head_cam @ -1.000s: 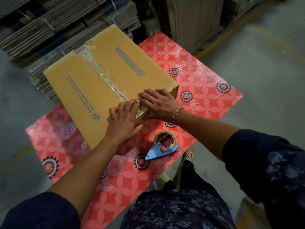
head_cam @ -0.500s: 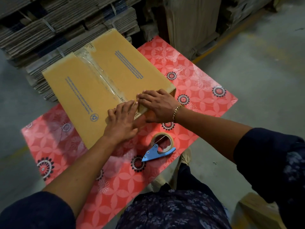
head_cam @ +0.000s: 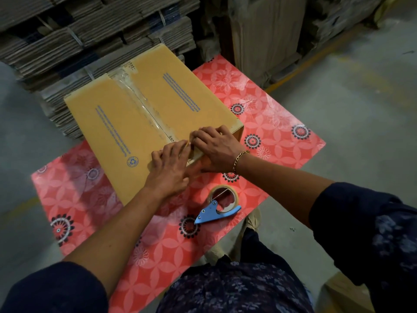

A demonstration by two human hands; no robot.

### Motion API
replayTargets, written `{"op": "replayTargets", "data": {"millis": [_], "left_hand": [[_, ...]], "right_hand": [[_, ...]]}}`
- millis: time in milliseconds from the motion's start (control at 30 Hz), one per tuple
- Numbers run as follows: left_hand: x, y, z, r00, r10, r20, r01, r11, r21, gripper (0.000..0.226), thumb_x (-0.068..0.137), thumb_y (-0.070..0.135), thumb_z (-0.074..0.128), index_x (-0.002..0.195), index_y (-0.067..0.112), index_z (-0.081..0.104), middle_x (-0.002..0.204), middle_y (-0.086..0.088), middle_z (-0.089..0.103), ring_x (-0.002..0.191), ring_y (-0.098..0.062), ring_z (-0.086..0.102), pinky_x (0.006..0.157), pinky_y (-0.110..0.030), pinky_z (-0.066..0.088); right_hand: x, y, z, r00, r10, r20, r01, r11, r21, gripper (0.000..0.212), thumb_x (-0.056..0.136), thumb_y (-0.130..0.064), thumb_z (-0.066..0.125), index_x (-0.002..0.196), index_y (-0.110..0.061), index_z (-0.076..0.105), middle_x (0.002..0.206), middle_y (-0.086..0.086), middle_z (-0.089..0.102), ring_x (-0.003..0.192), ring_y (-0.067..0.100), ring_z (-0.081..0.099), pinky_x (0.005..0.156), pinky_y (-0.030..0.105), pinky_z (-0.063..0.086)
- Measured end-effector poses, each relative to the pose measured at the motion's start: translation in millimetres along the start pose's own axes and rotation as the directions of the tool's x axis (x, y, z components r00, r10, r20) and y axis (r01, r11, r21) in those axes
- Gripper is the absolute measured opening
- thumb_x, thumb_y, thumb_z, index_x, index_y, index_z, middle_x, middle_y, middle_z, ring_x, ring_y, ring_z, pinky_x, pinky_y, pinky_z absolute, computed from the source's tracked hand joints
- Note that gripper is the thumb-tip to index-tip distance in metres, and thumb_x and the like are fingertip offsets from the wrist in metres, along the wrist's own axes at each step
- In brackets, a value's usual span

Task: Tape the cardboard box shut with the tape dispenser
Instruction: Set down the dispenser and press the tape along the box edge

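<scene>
Stacks of flattened cartons [head_cam: 94,35] fill the background, and in front of them stands a low worktop [head_cam: 282,114] covered with a red flowered sheet, on a grey concrete floor [head_cam: 361,98]. On this worktop lies the cardboard box [head_cam: 126,123], yellow-brown, with blue printed lines on both top flaps and a recycling mark near its front edge. A strip of clear tape [head_cam: 140,102] runs along the middle seam from the far edge to the near one; it looks wrinkled at the far end and shiny along its length. The left hand [head_cam: 168,170] and the right hand [head_cam: 216,147] are both flat and grasp nothing: the fingers are spread and press down at the near edge of the box, where the tape end goes over the corner. The tape dispenser [head_cam: 220,207], a blue handle with a roll of tape, lies free on the worktop just beside the hands, between the box and the person. I judge that the seam is already covered and the end is now being smoothed. What could go wrong: if the pressure is uneven, the end may hold air or lift from the side wall, and then the flaps could open again. Also the wrinkles at the far end may not stick well. A strong push could slide the box over the smooth sheet.
</scene>
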State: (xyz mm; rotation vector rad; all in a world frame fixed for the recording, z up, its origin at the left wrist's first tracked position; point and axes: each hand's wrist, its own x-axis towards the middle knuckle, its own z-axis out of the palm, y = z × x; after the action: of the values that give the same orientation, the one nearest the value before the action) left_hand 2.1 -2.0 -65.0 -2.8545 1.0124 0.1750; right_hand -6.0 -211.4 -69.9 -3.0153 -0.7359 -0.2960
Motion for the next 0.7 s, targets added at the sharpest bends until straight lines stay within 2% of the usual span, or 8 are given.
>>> {"op": "replayTargets", "data": {"millis": [67, 167, 333, 533, 700], "left_hand": [[-1, 3, 1, 0.999, -0.018, -0.041, 0.019, 1.0, 0.023, 0.091, 0.068, 0.047, 0.072, 0.145, 0.017, 0.035, 0.151, -0.005, 0.037, 0.129, -0.03, 0.04, 0.09, -0.049, 0.034], [-1, 4, 5, 0.997, -0.018, -0.077, 0.023, 0.998, 0.064, 0.084, 0.07, 0.043, 0.072, 0.143, 0.016, 0.041, 0.149, -0.006, 0.04, 0.126, -0.029, 0.042, 0.087, -0.048, 0.036], [1, 3, 6, 0.997, -0.003, -0.071, 0.008, 0.998, 0.064, 0.082, 0.068, 0.038, 0.074, 0.14, 0.014, 0.043, 0.149, -0.01, 0.042, 0.124, -0.03, 0.036, 0.086, -0.049, 0.038], [1, 0, 3, 1.0, 0.016, -0.013, -0.015, 0.998, 0.053, 0.085, 0.071, 0.033, 0.07, 0.145, 0.011, 0.032, 0.154, -0.013, 0.036, 0.128, -0.031, 0.029, 0.089, -0.051, 0.036], [1, 0, 0, 1.0, 0.019, 0.021, -0.02, 1.0, 0.018, 0.087, 0.072, 0.027, 0.069, 0.146, 0.012, 0.025, 0.155, -0.013, 0.033, 0.129, -0.029, 0.024, 0.093, -0.05, 0.034]], "right_hand": [[2, -6, 3, 0.999, 0.025, -0.028, -0.026, 0.999, -0.021, 0.069, 0.076, -0.066, 0.054, 0.12, -0.014, 0.058, 0.131, 0.006, 0.061, 0.118, 0.03, 0.058, 0.081, 0.044, 0.042], [4, -9, 9, 0.998, 0.03, -0.064, -0.032, 0.999, -0.031, 0.064, 0.077, -0.064, 0.056, 0.116, -0.014, 0.06, 0.127, 0.004, 0.064, 0.116, 0.028, 0.06, 0.081, 0.043, 0.042], [4, -8, 8, 1.0, 0.006, -0.019, -0.007, 0.998, -0.056, 0.065, 0.076, -0.066, 0.054, 0.116, -0.014, 0.058, 0.127, 0.004, 0.062, 0.115, 0.028, 0.06, 0.081, 0.043, 0.043], [5, -8, 1, 0.997, -0.004, 0.078, 0.011, 0.996, -0.09, 0.068, 0.074, -0.063, 0.059, 0.12, -0.013, 0.055, 0.13, 0.006, 0.06, 0.116, 0.029, 0.059, 0.08, 0.042, 0.044], [4, -4, -7, 0.994, -0.047, 0.1, 0.057, 0.993, -0.101, 0.067, 0.071, -0.054, 0.067, 0.122, -0.014, 0.055, 0.132, 0.005, 0.06, 0.117, 0.028, 0.06, 0.077, 0.04, 0.047]]}}
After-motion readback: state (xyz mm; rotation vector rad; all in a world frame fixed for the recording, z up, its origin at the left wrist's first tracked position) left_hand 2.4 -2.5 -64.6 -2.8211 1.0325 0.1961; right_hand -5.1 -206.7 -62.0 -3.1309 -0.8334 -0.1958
